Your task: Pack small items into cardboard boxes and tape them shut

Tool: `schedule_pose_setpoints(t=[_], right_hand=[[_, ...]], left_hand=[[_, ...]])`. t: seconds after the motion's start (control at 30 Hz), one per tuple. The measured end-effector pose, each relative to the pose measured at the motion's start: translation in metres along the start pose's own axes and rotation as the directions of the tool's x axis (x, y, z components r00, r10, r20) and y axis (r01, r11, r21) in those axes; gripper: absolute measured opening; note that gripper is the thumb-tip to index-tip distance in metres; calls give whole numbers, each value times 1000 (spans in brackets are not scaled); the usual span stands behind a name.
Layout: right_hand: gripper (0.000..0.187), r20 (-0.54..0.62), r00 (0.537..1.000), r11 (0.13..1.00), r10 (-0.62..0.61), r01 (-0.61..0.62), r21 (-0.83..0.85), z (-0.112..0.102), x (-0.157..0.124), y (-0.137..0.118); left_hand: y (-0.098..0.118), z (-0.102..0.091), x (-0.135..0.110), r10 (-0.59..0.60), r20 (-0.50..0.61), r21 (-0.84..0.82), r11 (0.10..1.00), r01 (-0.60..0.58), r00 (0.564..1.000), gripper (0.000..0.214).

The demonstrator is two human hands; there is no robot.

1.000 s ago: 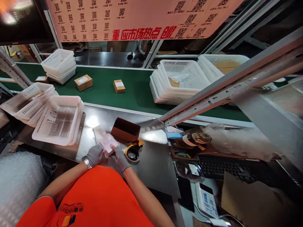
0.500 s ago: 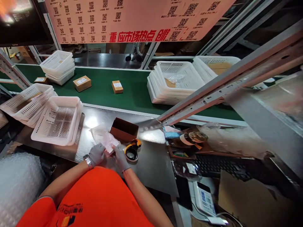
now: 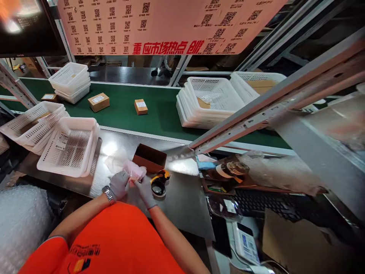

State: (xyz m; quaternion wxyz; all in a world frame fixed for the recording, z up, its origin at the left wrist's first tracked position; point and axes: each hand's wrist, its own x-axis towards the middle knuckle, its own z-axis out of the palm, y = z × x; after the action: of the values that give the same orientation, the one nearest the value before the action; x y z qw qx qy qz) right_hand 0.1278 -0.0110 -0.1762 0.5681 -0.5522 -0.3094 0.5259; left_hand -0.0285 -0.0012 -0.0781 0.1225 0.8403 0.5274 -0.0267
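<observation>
Both hands closed, gripping pink packet

The pink wrapped item is too blurred to identify; basket label print unreadable.

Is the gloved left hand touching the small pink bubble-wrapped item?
Touching. The head view shows the left hand gripping the pink bubble-wrapped item at its near edge, with no gap visible.

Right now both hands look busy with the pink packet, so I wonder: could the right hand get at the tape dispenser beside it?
Probably yes. The tape dispenser lies on bare steel just beside the right hand, nothing between them, though that hand would first have to leave the pink packet.
</observation>
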Motion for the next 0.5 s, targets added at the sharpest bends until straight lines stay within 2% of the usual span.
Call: schedule_pose_setpoints(t=[0.1, 0.13, 0.2, 0.37, 0.43, 0.5], right_hand=[[47, 55, 974, 945, 221, -228, 236, 3, 6, 1], [49, 91, 960, 915, 263, -278, 291, 4, 6, 2], [50, 121, 954, 898, 275, -300, 323, 7, 4, 5], [53, -7, 994, 974, 113, -109, 196, 9, -9, 8], [56, -29, 998, 991, 51, -47, 127, 9, -13, 9], [60, -24, 1000, 996, -6, 9, 85, 10, -16, 10]], left_hand=[[-5, 4, -3, 17, 1, 37, 999, -17, 1000, 18], [-7, 7, -4, 20, -30, 32, 999, -19, 999, 18], [-12, 14, -3, 15, -113, 12, 1000, -14, 994, 19], [-18, 30, 4, -80, -264, -64, 996, 66, 961, 40], [-19, 31, 7, -103, -311, -85, 993, 80, 945, 49], [-20, 28, 11, -99, -327, -54, 995, 86, 940, 48]])
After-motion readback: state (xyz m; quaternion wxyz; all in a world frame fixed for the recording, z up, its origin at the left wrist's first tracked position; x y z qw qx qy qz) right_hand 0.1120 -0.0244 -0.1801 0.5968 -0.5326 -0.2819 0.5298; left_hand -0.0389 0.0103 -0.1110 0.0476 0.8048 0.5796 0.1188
